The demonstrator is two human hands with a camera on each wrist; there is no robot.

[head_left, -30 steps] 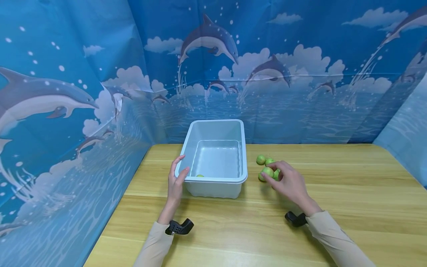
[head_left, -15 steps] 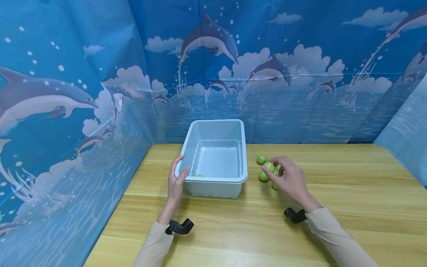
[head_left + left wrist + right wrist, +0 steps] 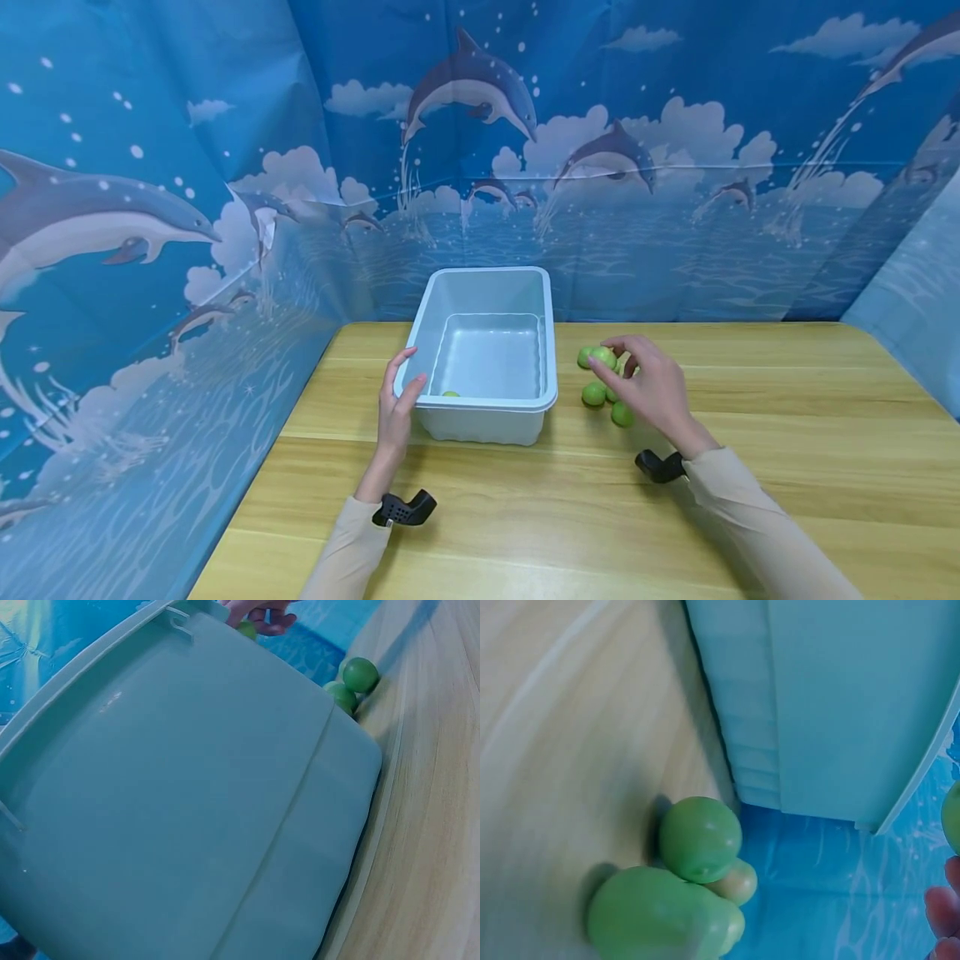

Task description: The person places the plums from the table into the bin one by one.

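My left hand (image 3: 393, 421) holds the near left corner of a pale blue plastic bin (image 3: 487, 423), thumb on the inner side of its rim. In the bin's near end, the top of a green fruit (image 3: 450, 393) just shows. To the right of the bin, my right hand (image 3: 654, 385) pinches a small round green fruit (image 3: 604, 358) between thumb and fingertips, above the others. Several similar fruits (image 3: 593, 394) lie close together on the table under and beside that hand, partly hidden by it. The right wrist view shows this cluster (image 3: 700, 838) close up.
The wooden table (image 3: 540, 517) runs back to a blue dolphin-printed sheet (image 3: 637, 233), which also hangs along the left side. The bin stands near the table's far edge. A black wrist camera (image 3: 405, 508) sits on each forearm.
My right hand has lifted the pinched fruit up and slightly away from the cluster, uncovering more fruits below. The left hand and the bin have stayed in place.
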